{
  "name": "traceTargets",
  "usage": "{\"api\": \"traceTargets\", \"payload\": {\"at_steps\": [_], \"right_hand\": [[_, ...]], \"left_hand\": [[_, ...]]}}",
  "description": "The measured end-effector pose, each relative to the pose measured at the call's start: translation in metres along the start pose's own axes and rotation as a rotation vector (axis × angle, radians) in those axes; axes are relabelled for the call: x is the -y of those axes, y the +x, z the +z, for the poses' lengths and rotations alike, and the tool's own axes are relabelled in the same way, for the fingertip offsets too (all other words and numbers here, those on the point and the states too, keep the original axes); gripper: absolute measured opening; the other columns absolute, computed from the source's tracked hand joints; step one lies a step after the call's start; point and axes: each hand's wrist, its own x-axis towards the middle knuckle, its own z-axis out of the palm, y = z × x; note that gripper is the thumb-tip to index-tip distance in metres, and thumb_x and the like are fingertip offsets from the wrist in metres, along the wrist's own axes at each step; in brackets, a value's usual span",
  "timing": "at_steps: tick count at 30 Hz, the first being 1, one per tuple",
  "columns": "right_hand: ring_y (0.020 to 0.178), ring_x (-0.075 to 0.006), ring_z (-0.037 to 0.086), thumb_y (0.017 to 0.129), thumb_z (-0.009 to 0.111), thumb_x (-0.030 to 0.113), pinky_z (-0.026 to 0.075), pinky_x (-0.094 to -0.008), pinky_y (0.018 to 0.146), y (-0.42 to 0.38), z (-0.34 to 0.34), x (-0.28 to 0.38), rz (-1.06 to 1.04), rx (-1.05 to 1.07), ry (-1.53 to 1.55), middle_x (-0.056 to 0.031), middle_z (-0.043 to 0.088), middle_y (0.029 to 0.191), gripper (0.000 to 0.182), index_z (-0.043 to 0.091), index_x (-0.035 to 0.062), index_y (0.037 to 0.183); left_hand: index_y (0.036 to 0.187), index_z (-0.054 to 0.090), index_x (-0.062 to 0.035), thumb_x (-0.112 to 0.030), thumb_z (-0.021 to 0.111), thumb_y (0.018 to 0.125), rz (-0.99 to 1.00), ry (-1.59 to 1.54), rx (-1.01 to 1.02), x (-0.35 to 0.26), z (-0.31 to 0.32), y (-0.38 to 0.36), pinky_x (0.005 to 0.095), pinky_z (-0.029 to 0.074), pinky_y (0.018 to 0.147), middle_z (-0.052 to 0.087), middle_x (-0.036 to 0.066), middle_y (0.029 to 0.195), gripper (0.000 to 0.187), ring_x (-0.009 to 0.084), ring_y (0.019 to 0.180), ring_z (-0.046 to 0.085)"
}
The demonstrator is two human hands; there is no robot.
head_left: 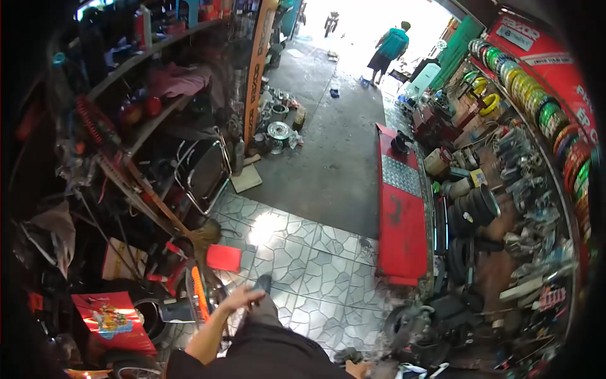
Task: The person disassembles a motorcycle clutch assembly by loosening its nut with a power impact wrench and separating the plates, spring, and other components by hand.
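Observation:
My left hand (245,297) hangs over my left leg, near a dark shoe (264,282) on the tiled floor (322,271). Its fingers point forward, loosely apart, and I see nothing held in them. Only part of my right hand (358,369) shows, low at the bottom edge of the view; its fingers are too small and blurred to read. A dark object (346,355) lies beside it, of a kind I cannot make out. Nearest my left forearm are an orange-striped part (200,294) and a flat red piece (223,258).
A red ramp-like platform (402,227) stands right of the walkway. Tires (473,208) and wheel rims (527,82) line the right side. Cluttered shelves (158,47) and a folding metal frame (202,167) are at left. A person (390,50) stands near the bright doorway.

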Motion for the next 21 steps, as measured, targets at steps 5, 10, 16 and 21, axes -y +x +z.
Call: {"api": "traceTargets", "payload": {"at_steps": [5,10,16,21], "right_hand": [[0.103,-0.0442,0.063,0.072,0.075,0.033,0.05,-0.0497,0.09,0.034,-0.019,0.123,-0.001,0.056,-0.036,-0.0279,0.063,0.113,0.086,0.03,0.0008,0.138],[0.103,-0.0455,0.063,0.071,0.074,0.033,0.05,-0.0507,0.09,0.085,-0.02,0.257,-0.016,0.132,-0.07,-0.0286,0.063,0.112,0.085,0.03,0.0007,0.137],[0.102,-0.047,0.062,0.071,0.073,0.032,0.049,-0.0517,0.09,0.182,-0.022,0.416,-0.019,0.192,-0.094,-0.0294,0.063,0.111,0.084,0.03,0.0007,0.136],[0.101,-0.0482,0.062,0.071,0.073,0.031,0.049,-0.0527,0.09,0.266,-0.063,0.538,-0.018,0.199,-0.118,-0.0301,0.063,0.11,0.083,0.03,0.0006,0.135]], "left_hand": [[0.101,0.064,-0.0003,-0.043,0.078,0.083,0.198,0.076,0.048,-0.159,-0.016,0.152,0.0291,0.051,0.05,0.069,0.011,0.083,0.048,0.0136,0.061,0.063],[0.108,0.062,-0.0007,-0.049,0.081,0.075,0.171,0.414,0.016,-0.309,-0.032,0.275,0.032,0.055,0.06,0.07,0.014,0.091,0.061,0.0181,0.072,0.069],[0.123,0.065,-0.0138,-0.058,0.082,0.065,-0.108,1.063,-0.188,-0.307,-0.104,0.449,0.0435,0.054,0.085,0.072,0.011,0.111,0.075,0.0305,0.099,0.07],[0.107,0.078,-0.0194,-0.061,0.084,0.057,-0.847,1.076,-0.13,-0.26,-0.196,0.458,0.0374,0.053,0.09,0.073,0.005,0.115,0.065,0.0211,0.111,0.068]]}}
